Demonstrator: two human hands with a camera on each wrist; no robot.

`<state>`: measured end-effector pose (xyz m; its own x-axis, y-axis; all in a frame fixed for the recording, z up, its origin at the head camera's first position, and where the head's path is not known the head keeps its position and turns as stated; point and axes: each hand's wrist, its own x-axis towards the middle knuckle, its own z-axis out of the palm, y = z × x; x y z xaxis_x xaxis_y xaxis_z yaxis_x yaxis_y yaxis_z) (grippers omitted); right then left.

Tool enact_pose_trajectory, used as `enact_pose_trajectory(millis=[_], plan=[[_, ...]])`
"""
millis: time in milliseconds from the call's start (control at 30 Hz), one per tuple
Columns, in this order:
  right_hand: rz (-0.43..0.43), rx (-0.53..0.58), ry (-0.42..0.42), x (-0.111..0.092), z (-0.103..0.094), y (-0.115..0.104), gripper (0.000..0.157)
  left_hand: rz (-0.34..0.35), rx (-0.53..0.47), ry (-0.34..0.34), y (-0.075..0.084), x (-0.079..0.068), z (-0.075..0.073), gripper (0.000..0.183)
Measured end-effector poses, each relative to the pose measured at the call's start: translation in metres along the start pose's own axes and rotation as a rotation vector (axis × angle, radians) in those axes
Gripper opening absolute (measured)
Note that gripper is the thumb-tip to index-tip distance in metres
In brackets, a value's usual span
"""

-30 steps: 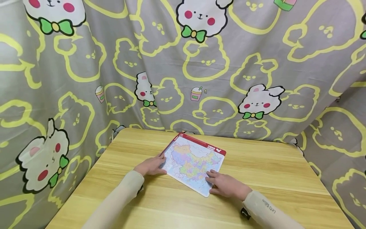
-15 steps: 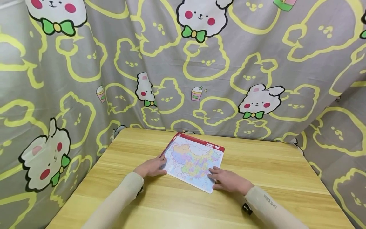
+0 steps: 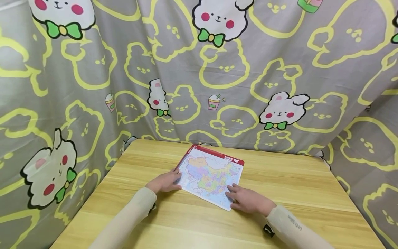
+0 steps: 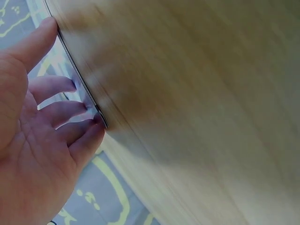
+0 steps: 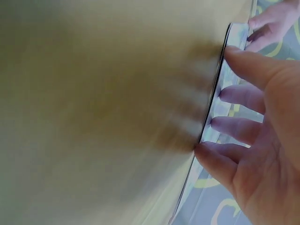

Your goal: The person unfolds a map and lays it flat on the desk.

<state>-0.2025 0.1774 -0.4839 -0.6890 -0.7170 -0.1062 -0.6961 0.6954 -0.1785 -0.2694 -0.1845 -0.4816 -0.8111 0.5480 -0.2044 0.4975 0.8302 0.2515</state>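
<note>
A thin rectangular map board (image 3: 208, 173) with a red top strip and a coloured map of China lies at a slant on the table. My left hand (image 3: 164, 180) is at its left side, fingertips on the surface and thumb by the near left corner. On the right side, my right hand (image 3: 250, 199) rests its fingertips on the map, thumb near the lower right corner. In the left wrist view, the fingers (image 4: 61, 112) reach loosely over the board's dark edge. The right wrist view has the right hand (image 5: 267, 140) spread along the board (image 5: 239, 33), touching its edge.
The wood-grain table (image 3: 298, 193) extends around the board on all sides. A grey curtain (image 3: 186, 69) with rabbit and yellow outline prints hangs behind the table and along both sides.
The board has turned slightly, its near right corner shifting right and away from me. My right hand moved a little rightward with it. The left hand stayed nearly still.
</note>
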Motion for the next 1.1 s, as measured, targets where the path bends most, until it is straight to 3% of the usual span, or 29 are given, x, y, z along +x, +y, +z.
enact_pose_trajectory(millis=[300, 533, 1100], plan=[[-0.002, -0.017, -0.003, 0.0, 0.004, -0.018, 0.057, -0.014, -0.015, 0.019, 0.0, 0.002, 0.001, 0.068], [0.019, -0.044, -0.011, 0.001, 0.003, -0.022, 0.053, -0.009, 0.009, 0.021, 0.0, 0.003, 0.001, 0.067], [0.011, 0.014, 0.003, 0.0, 0.001, -0.003, 0.052, 0.034, 0.06, 0.0, 0.004, 0.0, -0.001, 0.06]])
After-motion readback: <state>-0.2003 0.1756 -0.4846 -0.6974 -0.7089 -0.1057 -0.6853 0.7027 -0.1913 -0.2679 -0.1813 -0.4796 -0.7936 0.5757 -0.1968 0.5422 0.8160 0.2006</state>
